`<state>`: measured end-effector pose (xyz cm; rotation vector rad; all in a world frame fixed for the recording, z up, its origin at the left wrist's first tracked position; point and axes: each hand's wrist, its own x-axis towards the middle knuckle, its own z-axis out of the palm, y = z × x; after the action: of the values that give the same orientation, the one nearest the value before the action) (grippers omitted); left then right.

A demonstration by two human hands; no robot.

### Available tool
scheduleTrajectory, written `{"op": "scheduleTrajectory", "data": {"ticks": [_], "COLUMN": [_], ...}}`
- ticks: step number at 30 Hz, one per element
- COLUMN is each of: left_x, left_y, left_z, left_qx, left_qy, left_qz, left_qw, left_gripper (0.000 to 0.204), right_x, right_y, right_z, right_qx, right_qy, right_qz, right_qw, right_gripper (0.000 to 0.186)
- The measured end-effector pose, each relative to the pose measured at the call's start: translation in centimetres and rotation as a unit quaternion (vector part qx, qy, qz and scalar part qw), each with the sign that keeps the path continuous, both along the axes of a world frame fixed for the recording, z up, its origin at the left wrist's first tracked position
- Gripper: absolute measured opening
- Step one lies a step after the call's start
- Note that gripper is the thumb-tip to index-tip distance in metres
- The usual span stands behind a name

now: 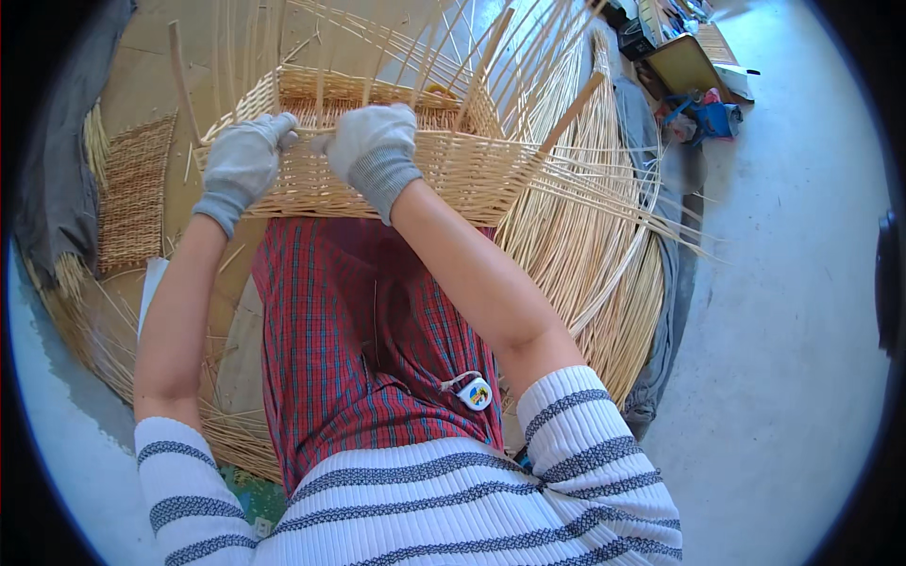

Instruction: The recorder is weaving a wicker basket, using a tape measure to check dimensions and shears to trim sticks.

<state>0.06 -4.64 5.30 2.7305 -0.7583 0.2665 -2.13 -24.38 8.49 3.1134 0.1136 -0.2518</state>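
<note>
A pale wicker basket (377,184), rectangular and part-woven, rests upright just beyond my knees, with many upright stakes rising from its walls. My left hand (243,162), in a grey-white knitted glove, closes over the top edge of the near wall toward its left end. A short way to the right, my right hand (374,149), gloved alike, is curled at the same edge with its thumb turned left. The fingertips of both are partly hidden, so any single strand between them cannot be made out. Thicker wooden sticks (569,115) stand at the basket's corners.
Long loose wicker rods (585,236) lie in a thick bundle to the right, on dark grey cloth (651,358). At the left is a flat woven panel (137,203). A small round tape measure (475,393) lies on my red plaid apron (321,321). Boxes and bags (703,113) sit far right.
</note>
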Motion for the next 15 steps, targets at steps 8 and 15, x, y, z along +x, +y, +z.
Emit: {"op": "scheduleTrajectory", "data": {"ticks": [8,15], "left_x": [5.0,0.2], "left_y": [-0.2,-0.3], "left_z": [-2.2,0.3], "left_qx": [0.055,-0.035], "left_qy": [0.105,0.085], "left_qz": [0.053,0.034], "left_qw": [0.992,0.995], "left_gripper": [0.022,0.022], "right_x": [3.3,-4.1], "right_y": [0.6,-4.1], "right_z": [-1.2,-2.3], "right_qx": [-0.018,0.061], "right_qy": [-0.003,-0.281], "right_qz": [0.037,0.157], "right_qw": [0.999,0.945], "right_gripper": [0.057,0.063]}}
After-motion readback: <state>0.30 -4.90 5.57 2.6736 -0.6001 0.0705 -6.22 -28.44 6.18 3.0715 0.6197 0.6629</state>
